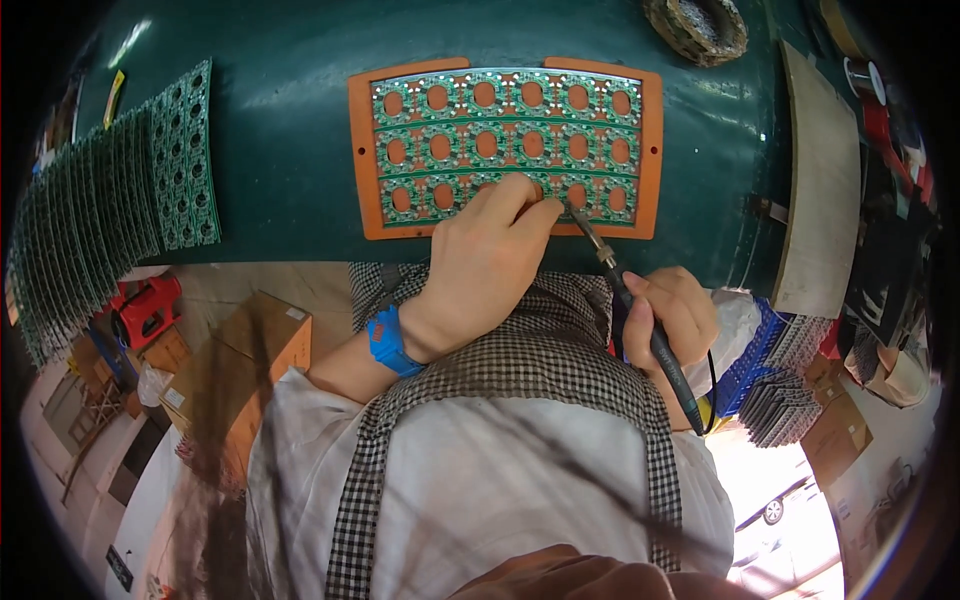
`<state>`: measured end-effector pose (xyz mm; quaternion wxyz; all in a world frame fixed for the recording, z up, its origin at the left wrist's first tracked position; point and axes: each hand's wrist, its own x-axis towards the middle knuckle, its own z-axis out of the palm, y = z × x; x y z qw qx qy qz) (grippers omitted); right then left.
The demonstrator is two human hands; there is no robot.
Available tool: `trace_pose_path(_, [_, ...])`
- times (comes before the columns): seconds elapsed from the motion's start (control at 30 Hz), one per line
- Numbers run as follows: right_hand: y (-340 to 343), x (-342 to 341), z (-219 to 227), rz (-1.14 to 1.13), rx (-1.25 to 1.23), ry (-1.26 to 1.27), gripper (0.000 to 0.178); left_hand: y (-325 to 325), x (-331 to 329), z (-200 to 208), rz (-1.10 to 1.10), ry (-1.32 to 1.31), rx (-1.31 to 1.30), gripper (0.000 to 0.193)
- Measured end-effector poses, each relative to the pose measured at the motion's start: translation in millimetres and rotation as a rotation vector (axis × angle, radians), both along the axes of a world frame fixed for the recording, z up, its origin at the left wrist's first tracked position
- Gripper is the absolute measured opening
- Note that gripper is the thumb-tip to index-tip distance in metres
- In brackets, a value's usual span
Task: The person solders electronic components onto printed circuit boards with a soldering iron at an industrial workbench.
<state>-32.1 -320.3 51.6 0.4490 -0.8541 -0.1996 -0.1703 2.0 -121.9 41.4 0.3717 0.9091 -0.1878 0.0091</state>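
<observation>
A green circuit board panel [510, 123] with rows of oval openings lies in an orange-brown holding frame [648, 190] on the green bench. My right hand [672, 315] grips a black-handled soldering iron [655, 345], its metal tip at the panel's lower row, right of centre. Over that same row bends my left hand [495, 250], its fingers drawn together close to the iron's tip. Whatever those fingertips pinch is hidden or too small to name. A blue band [392, 342] circles my left wrist.
A long row of similar circuit board panels [100, 200] stands on the left of the bench. At the far right edge are a round dish [700, 28] and a pale board [820, 180]. Cardboard boxes [240, 360] and a blue crate [752, 360] sit below bench level.
</observation>
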Motion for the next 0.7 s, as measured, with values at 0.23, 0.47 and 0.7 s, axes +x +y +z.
trace_pose_path(0.23, [-2, 9, 3, -0.127, 0.057, 0.022, 0.012, 4, 18, 5, 0.125, -0.082, 0.006, 0.013])
trace_pose_path(0.47, [7, 29, 6, -0.127, 0.056, 0.075, 0.01, -2, 33, 2, 0.088, -0.037, 0.063, 0.011])
trace_pose_path(0.7, [8, 30, 3, -0.039, -0.012, 0.009, 0.01, -4, 33, -4, 0.085, -0.06, 0.0, 0.012])
